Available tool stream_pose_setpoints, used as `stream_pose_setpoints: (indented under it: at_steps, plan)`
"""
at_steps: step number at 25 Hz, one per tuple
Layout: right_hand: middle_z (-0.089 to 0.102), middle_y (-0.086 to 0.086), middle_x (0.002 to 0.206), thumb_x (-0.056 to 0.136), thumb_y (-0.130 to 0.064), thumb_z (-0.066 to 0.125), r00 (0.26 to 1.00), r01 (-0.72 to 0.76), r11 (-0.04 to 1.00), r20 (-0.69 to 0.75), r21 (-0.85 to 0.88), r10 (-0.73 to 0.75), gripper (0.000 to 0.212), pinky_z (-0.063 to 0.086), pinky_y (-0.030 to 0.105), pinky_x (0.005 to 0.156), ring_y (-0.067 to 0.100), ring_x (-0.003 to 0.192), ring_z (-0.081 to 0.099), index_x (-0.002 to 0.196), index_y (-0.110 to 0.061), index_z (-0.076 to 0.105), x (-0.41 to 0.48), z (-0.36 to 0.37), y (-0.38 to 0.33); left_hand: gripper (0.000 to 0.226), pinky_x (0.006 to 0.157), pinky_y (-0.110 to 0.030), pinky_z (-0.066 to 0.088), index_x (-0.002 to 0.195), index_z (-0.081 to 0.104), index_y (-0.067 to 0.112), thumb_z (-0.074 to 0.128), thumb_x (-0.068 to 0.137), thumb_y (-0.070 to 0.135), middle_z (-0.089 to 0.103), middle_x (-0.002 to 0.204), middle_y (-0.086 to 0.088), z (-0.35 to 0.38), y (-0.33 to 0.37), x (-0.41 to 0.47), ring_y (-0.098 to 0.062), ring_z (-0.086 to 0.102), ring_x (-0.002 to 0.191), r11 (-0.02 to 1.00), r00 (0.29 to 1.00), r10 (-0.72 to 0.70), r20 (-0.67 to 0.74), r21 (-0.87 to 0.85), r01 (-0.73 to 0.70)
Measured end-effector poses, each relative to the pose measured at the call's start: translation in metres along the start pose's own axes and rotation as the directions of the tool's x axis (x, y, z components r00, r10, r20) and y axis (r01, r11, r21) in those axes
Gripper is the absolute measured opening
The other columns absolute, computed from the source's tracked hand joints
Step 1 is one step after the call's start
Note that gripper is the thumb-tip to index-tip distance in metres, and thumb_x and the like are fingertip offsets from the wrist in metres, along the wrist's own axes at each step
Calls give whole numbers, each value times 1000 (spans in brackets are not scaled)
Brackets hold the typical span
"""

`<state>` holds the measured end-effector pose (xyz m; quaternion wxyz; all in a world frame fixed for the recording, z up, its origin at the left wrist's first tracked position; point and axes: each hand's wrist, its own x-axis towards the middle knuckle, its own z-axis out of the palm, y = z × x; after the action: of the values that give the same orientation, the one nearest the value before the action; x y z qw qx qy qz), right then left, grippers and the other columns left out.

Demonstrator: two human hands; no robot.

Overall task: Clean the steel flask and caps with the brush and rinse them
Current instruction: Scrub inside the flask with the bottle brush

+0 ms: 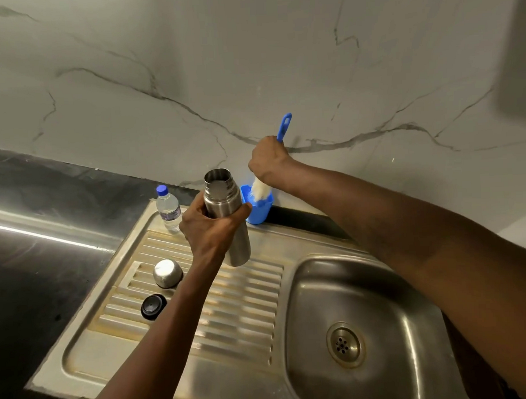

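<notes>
My left hand (210, 228) grips the open steel flask (226, 207) upright above the ribbed drainboard, its mouth uncapped. My right hand (267, 160) is closed around the blue handle of the bottle brush (284, 127). The brush's white bristles (260, 190) dip into a blue cup (260, 210) standing at the back of the sink, just right of the flask. The steel cap (167, 273) lies upside down on the drainboard, below and left of the flask. The black inner cap (153, 306) sits a little nearer to me.
A small plastic water bottle with a blue lid (167, 208) stands at the drainboard's back left. The steel sink basin (380, 299) with its drain (345, 345) lies at the right. A dark countertop (32, 269) extends left; a marble wall (250, 64) rises behind.
</notes>
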<state>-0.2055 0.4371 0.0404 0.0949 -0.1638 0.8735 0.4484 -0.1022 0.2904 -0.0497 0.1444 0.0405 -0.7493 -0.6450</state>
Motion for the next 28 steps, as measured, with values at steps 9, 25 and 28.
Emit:
stream_pose_setpoints:
  at_steps: [9,25,28]
  plan:
    - [71,3,107,96,-10,59,985,-6,999,-170,-45,-2,17,45,46,94,30,109,61,108,-17,69,-10,3,-6,51,79,-45,64,99,73,28,101,57,33,76,88,11,1,-6,-7,-11,73,82,1000,999,-24,28,-2,24]
    - [66,7,114,81,-10,76,892,185,827,-443,531,86,35,55,41,98,25,113,60,116,-14,69,-76,44,-10,47,73,-27,60,89,66,39,101,59,30,74,84,13,-1,13,-39,-3,70,77,1000,994,-9,111,-4,10]
    - [62,10,135,77,-14,80,932,149,513,-293,845,213,63,55,41,98,28,122,60,137,-18,59,-109,53,-20,50,76,-30,61,95,68,38,101,58,43,76,88,11,5,20,-47,-7,72,83,1000,983,2,185,-24,2]
